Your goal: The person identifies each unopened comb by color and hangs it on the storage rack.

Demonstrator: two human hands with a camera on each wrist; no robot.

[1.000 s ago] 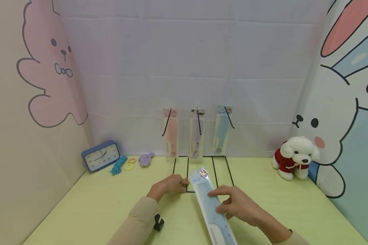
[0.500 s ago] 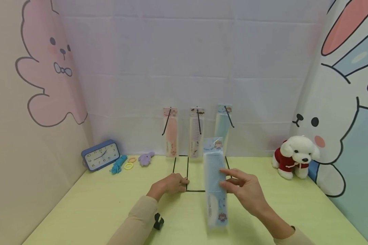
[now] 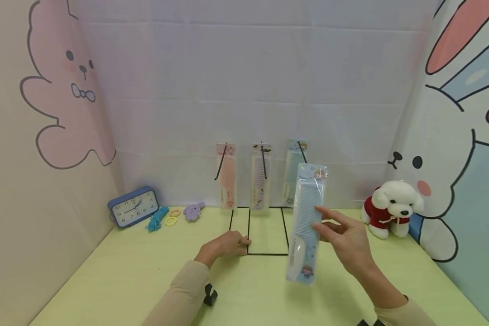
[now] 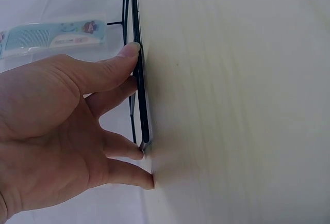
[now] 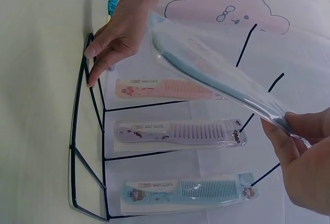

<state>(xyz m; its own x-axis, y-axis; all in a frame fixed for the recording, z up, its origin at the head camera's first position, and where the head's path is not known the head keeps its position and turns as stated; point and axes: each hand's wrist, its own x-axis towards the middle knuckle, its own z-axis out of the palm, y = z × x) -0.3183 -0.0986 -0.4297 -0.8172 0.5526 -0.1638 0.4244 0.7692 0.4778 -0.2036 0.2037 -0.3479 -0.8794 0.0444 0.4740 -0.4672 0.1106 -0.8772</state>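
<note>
My right hand [image 3: 346, 240] pinches a packaged light-blue comb [image 3: 305, 226] by its edge, holding it nearly upright above the table. In the right wrist view this comb [image 5: 206, 79] appears almost edge-on. My left hand [image 3: 227, 244] holds the front of a black wire rack [image 3: 268, 254]. The thumb [image 4: 129, 49] lies against the bar in the left wrist view, with fingers behind it. On the rack's hooks hang a pink comb [image 3: 228, 176], a purple comb [image 3: 261, 181] and another blue comb [image 3: 291, 176], each packaged. The held comb partly covers that hanging blue one.
A blue clock [image 3: 133, 207], a bundle of blue cord [image 3: 157, 219], two rings [image 3: 171, 221] and a small purple toy [image 3: 194, 211] lie at the back left of the table [image 3: 106, 280]. A white plush dog [image 3: 393, 210] in red sits at the back right.
My right hand has raised the blue comb from low over the table, tilted it upright and carried it rightward. The left hand has stayed at the rack's front.
</note>
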